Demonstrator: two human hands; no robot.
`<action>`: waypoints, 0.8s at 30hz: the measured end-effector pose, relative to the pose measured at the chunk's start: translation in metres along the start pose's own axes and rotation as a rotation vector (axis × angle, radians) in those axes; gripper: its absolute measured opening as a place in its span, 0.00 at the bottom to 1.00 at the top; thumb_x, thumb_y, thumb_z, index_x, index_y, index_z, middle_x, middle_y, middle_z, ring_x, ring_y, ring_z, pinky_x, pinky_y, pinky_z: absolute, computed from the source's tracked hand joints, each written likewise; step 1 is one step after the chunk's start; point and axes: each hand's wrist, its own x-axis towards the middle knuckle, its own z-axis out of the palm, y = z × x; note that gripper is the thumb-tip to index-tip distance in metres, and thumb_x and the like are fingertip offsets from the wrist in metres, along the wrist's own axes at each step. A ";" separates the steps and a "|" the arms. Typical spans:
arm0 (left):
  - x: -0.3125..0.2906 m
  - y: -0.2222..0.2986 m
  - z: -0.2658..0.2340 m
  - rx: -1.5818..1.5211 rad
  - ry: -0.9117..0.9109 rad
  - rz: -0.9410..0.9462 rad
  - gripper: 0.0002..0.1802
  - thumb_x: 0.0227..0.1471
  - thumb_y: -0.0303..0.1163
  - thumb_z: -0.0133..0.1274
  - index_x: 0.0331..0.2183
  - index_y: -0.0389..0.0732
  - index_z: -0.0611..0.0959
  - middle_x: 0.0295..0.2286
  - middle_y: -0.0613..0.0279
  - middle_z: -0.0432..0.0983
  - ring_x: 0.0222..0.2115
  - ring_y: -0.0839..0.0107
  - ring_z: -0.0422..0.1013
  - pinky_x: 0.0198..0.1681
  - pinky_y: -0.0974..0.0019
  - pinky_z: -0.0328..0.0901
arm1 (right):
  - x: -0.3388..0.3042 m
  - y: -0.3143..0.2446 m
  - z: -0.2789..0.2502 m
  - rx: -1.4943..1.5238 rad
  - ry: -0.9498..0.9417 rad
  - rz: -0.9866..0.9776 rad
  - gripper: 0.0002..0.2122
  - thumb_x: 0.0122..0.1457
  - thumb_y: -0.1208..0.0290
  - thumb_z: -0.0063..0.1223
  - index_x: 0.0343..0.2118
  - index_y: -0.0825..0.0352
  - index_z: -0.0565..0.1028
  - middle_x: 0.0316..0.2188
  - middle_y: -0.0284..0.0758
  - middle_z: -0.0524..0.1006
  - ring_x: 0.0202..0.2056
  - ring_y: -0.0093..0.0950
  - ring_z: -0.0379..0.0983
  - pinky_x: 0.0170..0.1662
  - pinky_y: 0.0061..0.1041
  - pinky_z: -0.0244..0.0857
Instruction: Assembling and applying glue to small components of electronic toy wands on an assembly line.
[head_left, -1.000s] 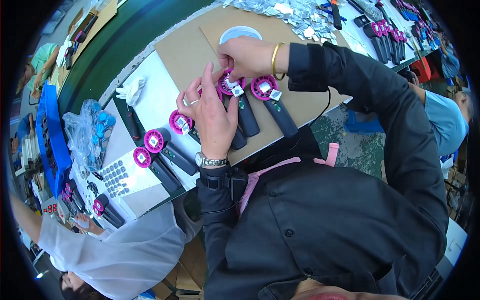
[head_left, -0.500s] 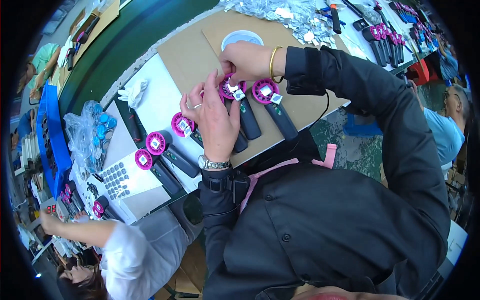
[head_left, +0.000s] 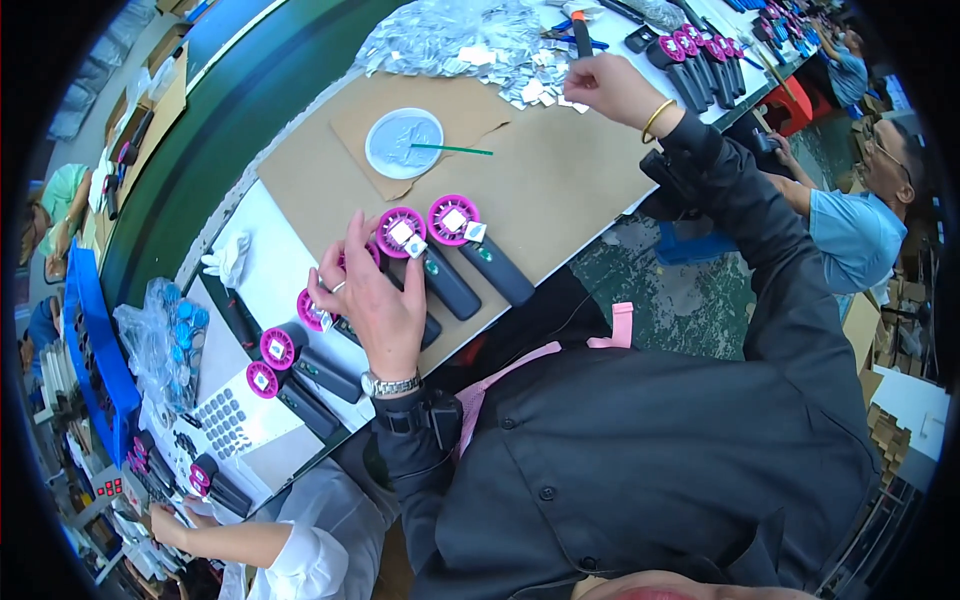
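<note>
Small handheld fans with black handles and magenta round heads lie in a slanting row along the table's near edge. My left hand (head_left: 375, 305) rests over one of them, fingers stretched and apart, hiding most of its handle. Just right of its fingertips is a fan (head_left: 455, 283) with white square pieces on its head. Beside that lies the rightmost fan (head_left: 503, 273), also bearing white squares. Out to the upper right, my right hand (head_left: 622, 88) hovers at the edge of a pile of small silvery-white squares (head_left: 530, 90), its fingertips pinched. What they hold cannot be made out.
A round white tub (head_left: 404, 143) with a green stick (head_left: 455, 149) stands on cardboard (head_left: 310, 150). More fans (head_left: 700, 60) lie at the far right. A crumpled white glove (head_left: 229, 258) and a blue rack (head_left: 98, 345) are at left. Co-workers sit on both sides.
My right hand has left the fan near my left hand and moved to the upper right, beside the pile of squares. The tub and its green stick are now uncovered. The whole view has shifted.
</note>
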 end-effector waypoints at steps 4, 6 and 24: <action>-0.009 0.003 -0.008 0.056 -0.026 -0.023 0.49 0.52 0.36 0.74 0.71 0.42 0.70 0.56 0.60 0.81 0.64 0.55 0.64 0.72 0.35 0.38 | -0.019 0.023 0.029 -0.045 -0.002 0.194 0.07 0.60 0.68 0.70 0.35 0.67 0.87 0.32 0.42 0.86 0.35 0.40 0.84 0.42 0.37 0.77; -0.011 0.004 -0.017 0.064 -0.012 -0.018 0.48 0.52 0.37 0.74 0.70 0.42 0.71 0.56 0.59 0.79 0.65 0.56 0.64 0.72 0.37 0.39 | -0.019 0.032 0.042 -0.047 0.028 0.197 0.07 0.60 0.69 0.70 0.36 0.67 0.87 0.31 0.41 0.86 0.35 0.38 0.84 0.41 0.35 0.77; -0.025 -0.030 -0.040 0.061 0.064 -0.076 0.46 0.50 0.38 0.73 0.69 0.44 0.74 0.56 0.56 0.77 0.64 0.55 0.65 0.72 0.37 0.40 | -0.008 -0.077 0.021 0.316 0.044 -0.170 0.08 0.66 0.72 0.69 0.44 0.68 0.86 0.37 0.35 0.84 0.38 0.24 0.82 0.43 0.25 0.76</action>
